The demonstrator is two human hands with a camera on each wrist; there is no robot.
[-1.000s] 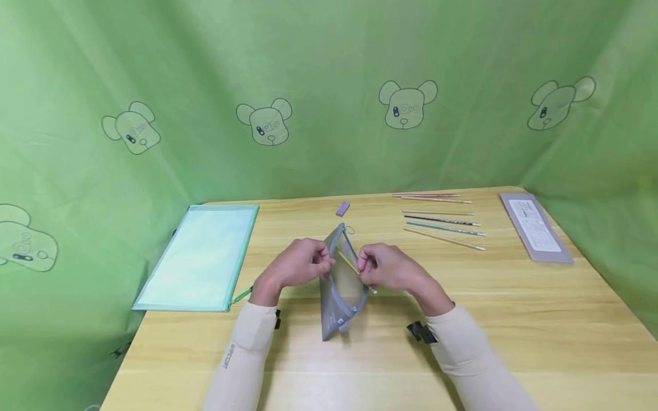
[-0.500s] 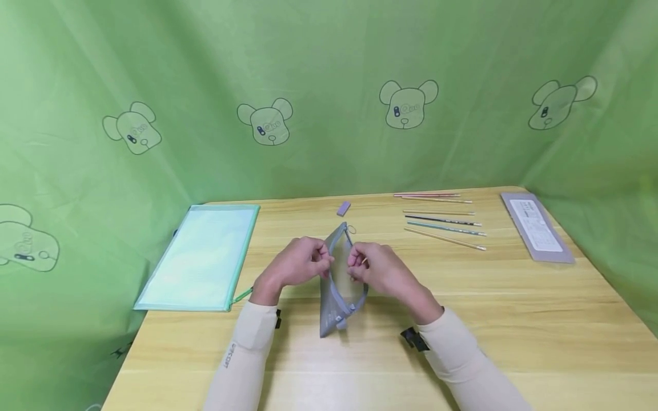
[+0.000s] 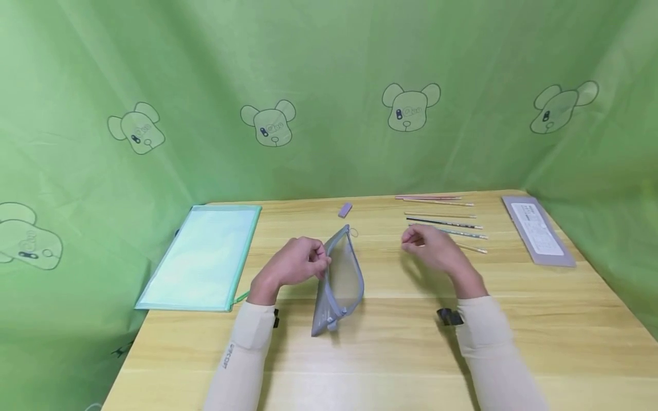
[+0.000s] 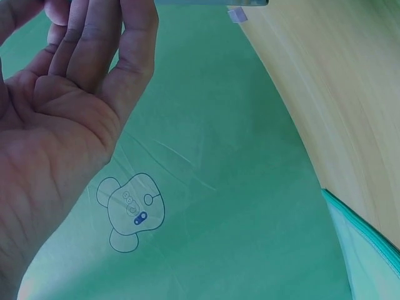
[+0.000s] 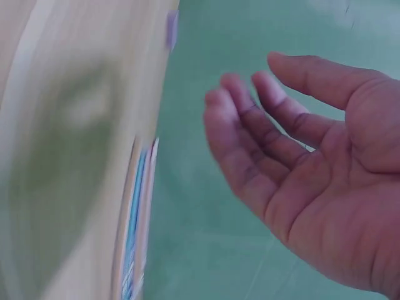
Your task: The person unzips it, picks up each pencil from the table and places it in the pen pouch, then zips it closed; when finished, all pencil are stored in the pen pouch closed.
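The left hand's (image 3: pixel 295 264) fingers pinch the rim of the gray zipper pouch (image 3: pixel 343 279), which gapes well inside the table's (image 3: pixel 411 354) far edge. The right hand's (image 3: pixel 434 248) fingers curve loosely, empty, beside the pencils (image 3: pixel 444 222). Should the left pinch slip, the pouch might collapse.

Wooden table (image 3: pixel 390 348) with green-edged folder (image 3: pixel 203 257), purple eraser (image 3: pixel 345 210), 6 pencils (image 3: pixel 444 223), labelled purple sheet (image 3: pixel 538 233).

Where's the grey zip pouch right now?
In the head view, the grey zip pouch is just below centre, gripped by the left hand, with the purple eraser beyond its far end.
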